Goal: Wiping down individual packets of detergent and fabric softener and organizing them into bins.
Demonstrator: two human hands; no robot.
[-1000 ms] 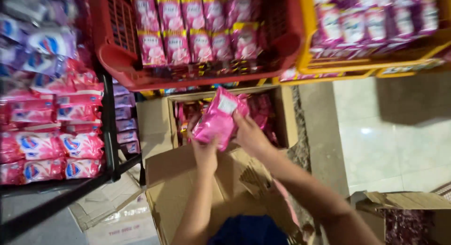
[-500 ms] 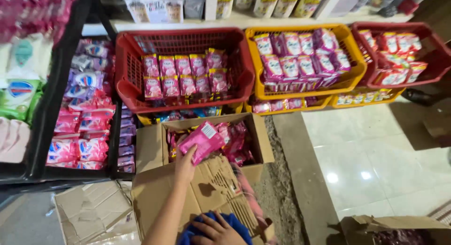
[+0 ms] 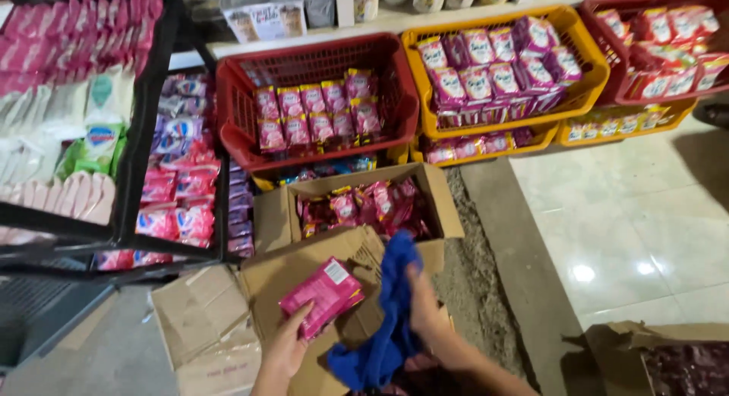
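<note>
The pink packet [image 3: 323, 295] is in the left hand [image 3: 287, 349], above the flattened cardboard [image 3: 277, 274] that lies on the floor, in front of the open carton. The left fingers are clamped on the lower edge of the packet, thumb on top, and the packet is tilted with its white label corner upward. Just beside it to the right, the right hand [image 3: 425, 309] holds a blue cloth [image 3: 387, 320]; its fingers are closed around the cloth, which hangs down in folds and touches the cardboard below.

Behind both hands stands the open carton [image 3: 364, 185], filled with more pink and dark red packets. Behind the carton, a red basket [image 3: 311, 66] carries rows of small pink sachets, and near its right side is a yellow basket [image 3: 505, 31] with purple and pink packs. At the left, a black shelf rack [image 3: 140, 138] holds pink, white and green packages. The floor at the right is glossy pale tile [image 3: 607, 236].
</note>
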